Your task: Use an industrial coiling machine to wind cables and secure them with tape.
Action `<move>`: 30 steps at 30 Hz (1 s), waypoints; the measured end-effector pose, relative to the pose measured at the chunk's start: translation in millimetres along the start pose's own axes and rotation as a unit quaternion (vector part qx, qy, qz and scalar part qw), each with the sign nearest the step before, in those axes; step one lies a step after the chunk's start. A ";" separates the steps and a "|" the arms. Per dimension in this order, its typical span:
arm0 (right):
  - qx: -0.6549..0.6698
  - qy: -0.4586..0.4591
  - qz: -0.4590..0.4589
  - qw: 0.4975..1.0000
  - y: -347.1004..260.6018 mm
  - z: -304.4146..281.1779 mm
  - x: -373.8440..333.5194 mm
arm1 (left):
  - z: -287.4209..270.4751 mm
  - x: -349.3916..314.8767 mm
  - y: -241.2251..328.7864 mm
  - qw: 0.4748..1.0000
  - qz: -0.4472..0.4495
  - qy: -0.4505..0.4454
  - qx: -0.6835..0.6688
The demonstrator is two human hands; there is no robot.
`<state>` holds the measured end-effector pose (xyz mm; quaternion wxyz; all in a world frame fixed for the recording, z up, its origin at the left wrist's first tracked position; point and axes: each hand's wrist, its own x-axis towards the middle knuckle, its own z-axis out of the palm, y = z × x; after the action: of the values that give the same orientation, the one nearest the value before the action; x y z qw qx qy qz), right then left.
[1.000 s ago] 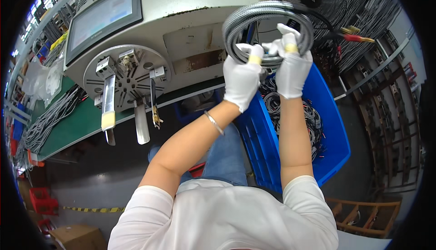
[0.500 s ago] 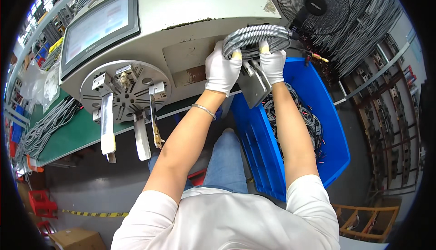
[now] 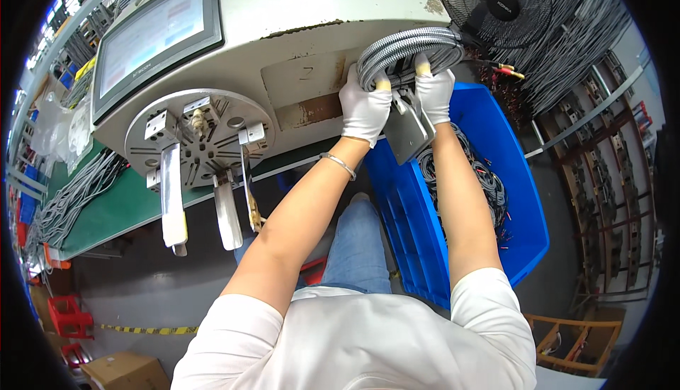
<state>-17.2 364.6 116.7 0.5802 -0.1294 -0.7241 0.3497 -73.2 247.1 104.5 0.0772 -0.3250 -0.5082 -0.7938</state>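
Observation:
My left hand (image 3: 364,110), in a white glove with a yellowish thumb tip, grips the near left side of a coil of grey braided cable (image 3: 414,39). My right hand (image 3: 435,94), gloved alike, is closed on the coil's near right side. Both thumbs press the coil from the near side; the other fingers are mostly hidden under or behind it. Between my wrists, below the coil, a grey flat metal plate (image 3: 409,135) juts toward me. The coil sits at the machine's right end, over a blue bin (image 3: 528,199) that holds several cable coils.
The machine (image 3: 312,14) carries a touchscreen (image 3: 156,43) and a round slotted disc (image 3: 195,150) with metal arms sticking out toward me. A black fan (image 3: 496,7) stands at the far right, before hanging grey cables (image 3: 591,29). More cables (image 3: 78,195) lie on the green bench (image 3: 117,216).
My view has shifted a little, so the machine sits slightly higher in the picture. Both hands and the coil appear slightly farther right, with the grip unchanged.

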 end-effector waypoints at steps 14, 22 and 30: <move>0.282 -0.094 0.170 0.940 -130.7 -112.1 -90.3 | -57.2 -46.2 160.5 0.768 -0.491 -0.411 -0.009; 0.511 0.093 0.622 0.586 -133.4 -172.8 -235.7 | -86.6 -120.1 149.5 0.786 0.219 -0.524 0.242; 0.315 -0.196 0.685 0.627 -145.2 -186.4 -236.3 | -105.5 -126.2 105.9 0.729 -0.123 -0.620 0.262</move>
<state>257.3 185.9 50.2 0.0235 -0.3256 -0.3686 0.8704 26.6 80.5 81.0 -0.2711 -0.6463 -0.6666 -0.2537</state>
